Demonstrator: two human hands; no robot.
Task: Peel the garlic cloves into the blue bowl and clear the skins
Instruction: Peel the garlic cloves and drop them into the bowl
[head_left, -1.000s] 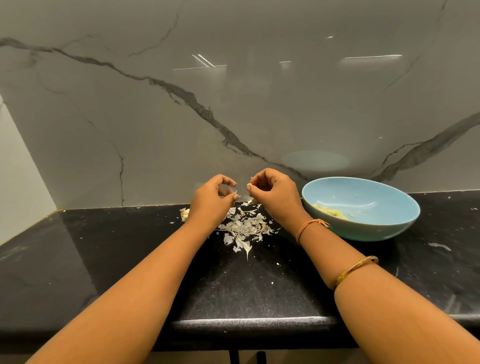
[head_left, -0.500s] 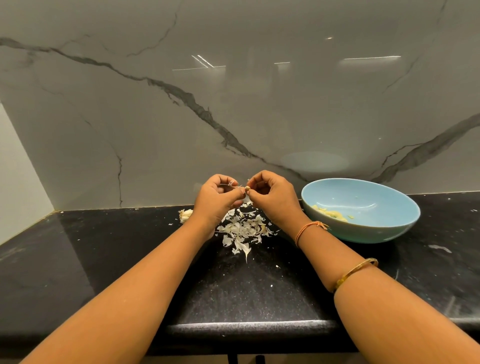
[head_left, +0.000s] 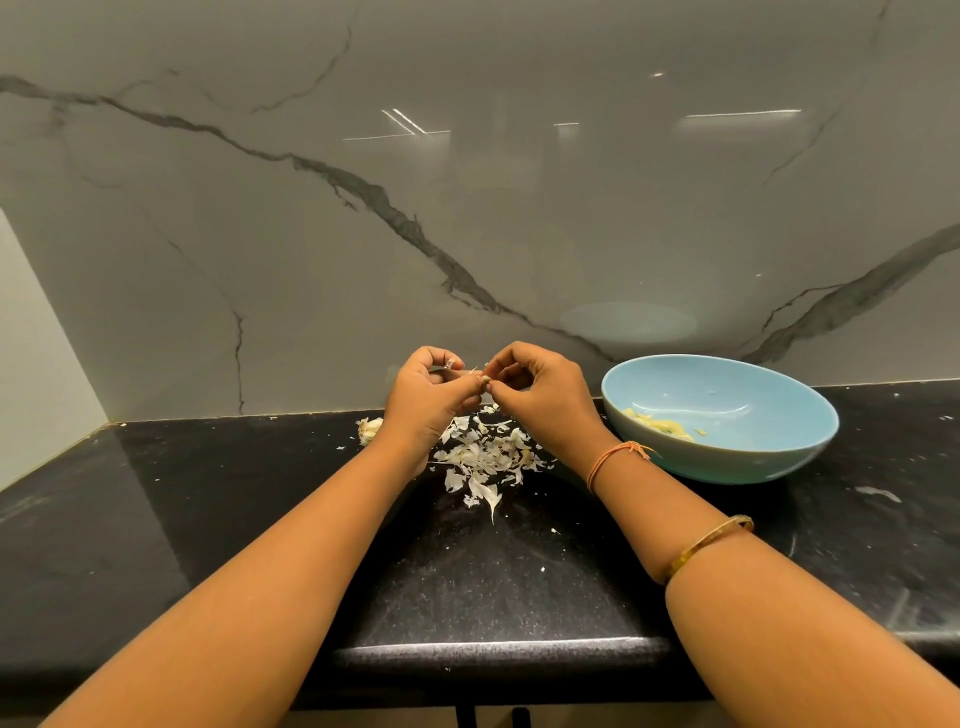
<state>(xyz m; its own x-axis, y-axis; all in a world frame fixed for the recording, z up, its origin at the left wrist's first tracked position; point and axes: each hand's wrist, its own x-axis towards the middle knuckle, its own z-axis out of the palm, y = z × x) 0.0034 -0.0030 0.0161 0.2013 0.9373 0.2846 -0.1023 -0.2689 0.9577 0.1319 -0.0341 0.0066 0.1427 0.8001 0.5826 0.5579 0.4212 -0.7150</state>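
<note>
- the grey marble wall, dark-veined, fills the far side.
- the black counter runs left to right below it, flecked with white crumbs.
- the blue bowl sits at the right, close to the wall, just beside the right wrist.
- the left hand and right hand hang over the middle of the counter. a second ago their fingertips were slightly apart. now they meet, fingers curled, both pinching one clove.
- the heap of skins lies under the hands, uncleared.
- a few peeled cloves lie at the bowl's left inside.
- a garlic piece, seemingly unpeeled, waits left of the left hand.
- the garlic clove is between the fingertips, well short of the bowl. i'd say peeling has resumed, with clearing some way off.
</note>
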